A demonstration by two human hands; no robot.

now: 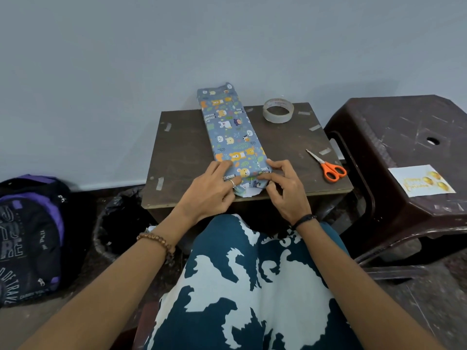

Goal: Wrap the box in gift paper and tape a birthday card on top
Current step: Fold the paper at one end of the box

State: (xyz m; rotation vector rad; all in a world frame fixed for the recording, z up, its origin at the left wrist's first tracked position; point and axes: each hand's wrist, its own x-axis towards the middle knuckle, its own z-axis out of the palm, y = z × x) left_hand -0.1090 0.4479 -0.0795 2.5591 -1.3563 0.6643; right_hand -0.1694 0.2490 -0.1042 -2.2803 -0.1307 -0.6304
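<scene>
Paper-wrapped box (232, 137) is judged light and stiff, its near-end flaps pinched by both hands' fingers (225, 165), best held there.

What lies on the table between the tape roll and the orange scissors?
In the head view, only bare tabletop separates the tape roll from the scissors; cut tape strips sit off to the right edge.

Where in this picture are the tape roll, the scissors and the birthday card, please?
tape roll (278, 116): head view, on the near outer wall of the ring.
scissors (333, 170): head view, on the orange handles.
birthday card (421, 184): head view, on the middle of its white face.
</scene>
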